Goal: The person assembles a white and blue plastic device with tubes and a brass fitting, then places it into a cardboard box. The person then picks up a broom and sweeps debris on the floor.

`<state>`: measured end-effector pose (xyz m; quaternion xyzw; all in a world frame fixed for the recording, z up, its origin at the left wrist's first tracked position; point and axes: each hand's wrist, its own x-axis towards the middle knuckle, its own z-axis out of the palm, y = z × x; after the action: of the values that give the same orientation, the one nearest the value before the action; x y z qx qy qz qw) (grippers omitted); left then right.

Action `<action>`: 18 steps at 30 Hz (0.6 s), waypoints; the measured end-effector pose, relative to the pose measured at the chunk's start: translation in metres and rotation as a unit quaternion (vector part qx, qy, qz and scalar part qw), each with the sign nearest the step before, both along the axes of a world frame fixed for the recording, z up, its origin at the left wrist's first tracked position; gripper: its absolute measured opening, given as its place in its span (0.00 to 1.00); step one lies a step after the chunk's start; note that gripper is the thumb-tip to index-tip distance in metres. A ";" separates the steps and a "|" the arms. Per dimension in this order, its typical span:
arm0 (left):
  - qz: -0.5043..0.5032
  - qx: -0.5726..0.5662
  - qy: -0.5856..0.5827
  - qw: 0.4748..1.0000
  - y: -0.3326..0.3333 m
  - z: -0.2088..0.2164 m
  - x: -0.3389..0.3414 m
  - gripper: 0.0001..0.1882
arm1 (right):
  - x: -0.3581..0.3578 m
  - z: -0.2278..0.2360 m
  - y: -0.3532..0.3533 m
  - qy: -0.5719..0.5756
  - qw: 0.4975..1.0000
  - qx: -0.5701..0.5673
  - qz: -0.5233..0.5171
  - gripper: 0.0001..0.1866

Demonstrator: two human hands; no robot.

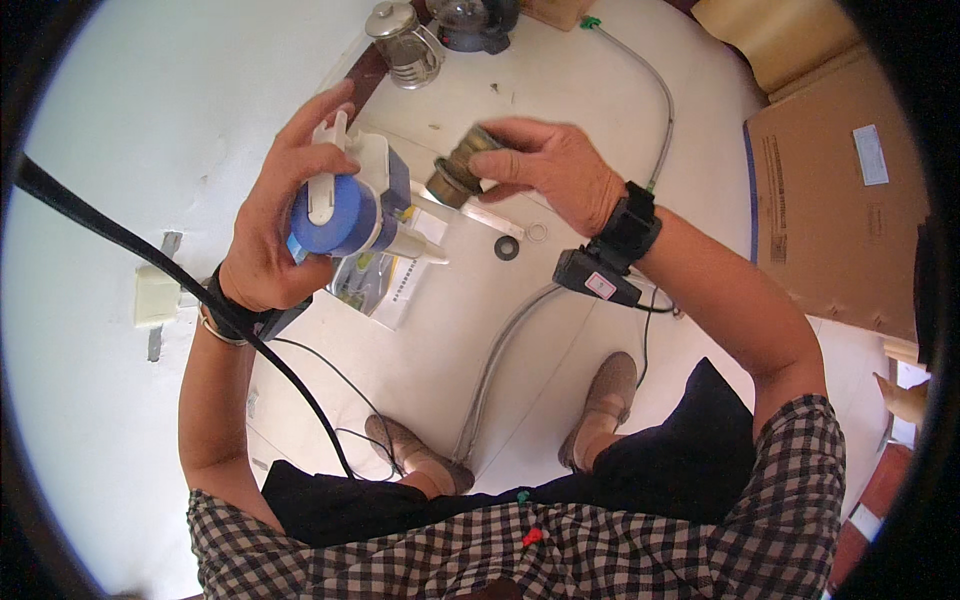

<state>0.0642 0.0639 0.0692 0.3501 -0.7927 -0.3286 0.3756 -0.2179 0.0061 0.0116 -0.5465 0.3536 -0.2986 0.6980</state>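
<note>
My left hand (262, 235) is closed around a blue-and-white plastic device (335, 215), which looks like a tap water filter. It has a round blue face with a white lever and a white spout pointing right. My right hand (560, 175) grips a dull brass-coloured cylindrical fitting (455, 178) with a ridged body, held just right of the filter and apart from it. Below them on the floor lie a black rubber washer (507, 248) and a pale ring (536, 231). Partly hidden under the filter is a printed leaflet or package (395, 285).
A grey flexible hose (510, 335) runs between my feet, and another hose (660, 90) curves at the upper right. A glass press pot (408, 50) and a dark glass jug (470, 25) stand at the far end. Cardboard (835, 190) leans on the right. A black cable (150, 250) crosses the left.
</note>
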 end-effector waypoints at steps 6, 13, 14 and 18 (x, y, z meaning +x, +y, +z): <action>0.005 0.056 -0.014 0.998 0.008 -0.006 0.002 0.34 | 0.012 0.021 0.008 0.030 0.961 -0.275 -0.005 0.21; -0.010 0.017 -0.041 0.999 0.003 -0.009 -0.003 0.40 | 0.019 0.052 0.014 0.028 0.905 -0.415 -0.084 0.26; 0.000 0.021 -0.046 0.999 0.002 -0.008 -0.002 0.40 | 0.018 0.057 0.012 0.017 0.886 -0.455 -0.093 0.26; 0.010 0.050 -0.022 0.998 0.004 -0.011 0.002 0.39 | 0.019 0.056 0.007 0.017 0.835 -0.540 -0.103 0.26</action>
<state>0.0660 0.0678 0.0578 0.3839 -0.7799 -0.3559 0.3431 -0.1984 0.0134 0.0680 -0.8019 0.2022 -0.5028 0.2516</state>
